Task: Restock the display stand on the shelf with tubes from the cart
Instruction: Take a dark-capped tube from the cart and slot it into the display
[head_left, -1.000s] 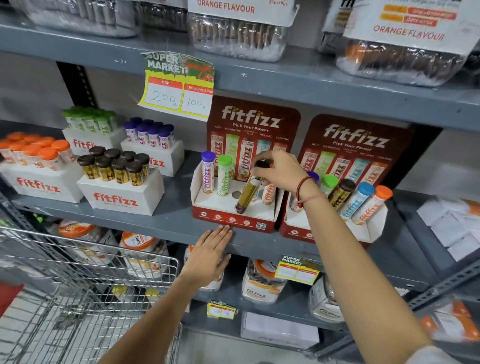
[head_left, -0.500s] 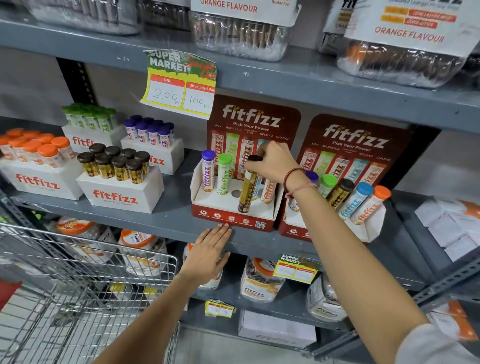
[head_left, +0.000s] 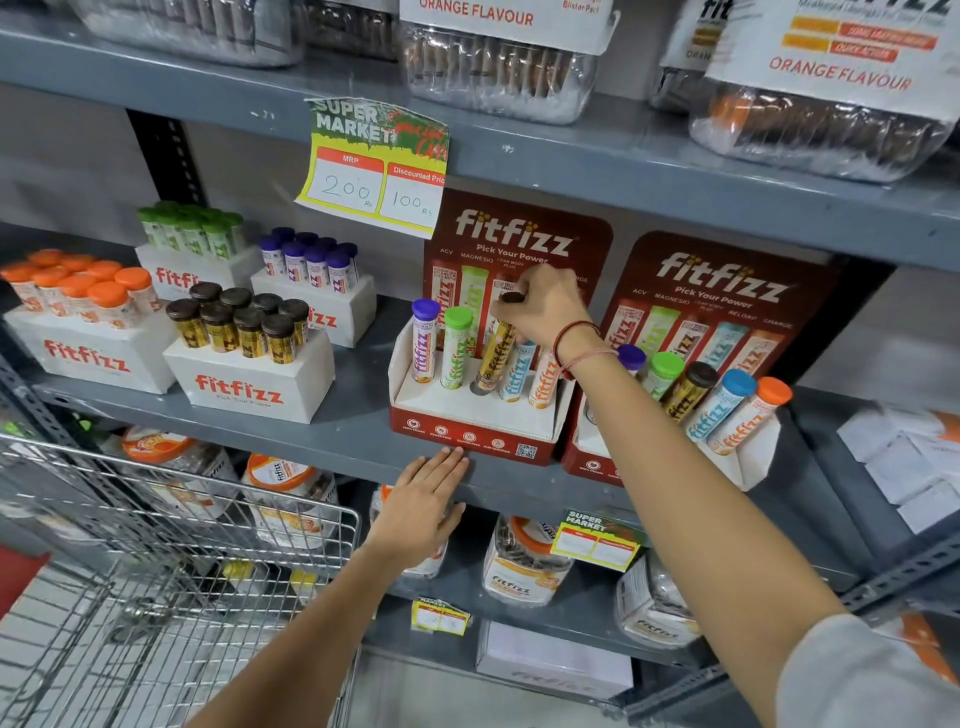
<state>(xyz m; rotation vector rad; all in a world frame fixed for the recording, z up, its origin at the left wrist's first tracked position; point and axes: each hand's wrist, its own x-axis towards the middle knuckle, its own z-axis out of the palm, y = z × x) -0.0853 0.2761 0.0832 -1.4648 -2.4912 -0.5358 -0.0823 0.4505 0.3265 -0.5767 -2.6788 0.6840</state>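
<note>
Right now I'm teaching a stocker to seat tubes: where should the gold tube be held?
By its dark cap, from above. The gold tube stands nearly upright, its base at the stand's hole, with neighbours close beside it, so only the top is free. The right hand pinches it there.

My right hand (head_left: 540, 306) pinches the dark cap of the gold tube (head_left: 496, 358), its base at the middle hole of the red display stand (head_left: 470, 436) on the grey shelf (head_left: 337, 436). It leans slightly, between the green-capped tube (head_left: 456, 348) and the blue tube (head_left: 517, 371).
</note>
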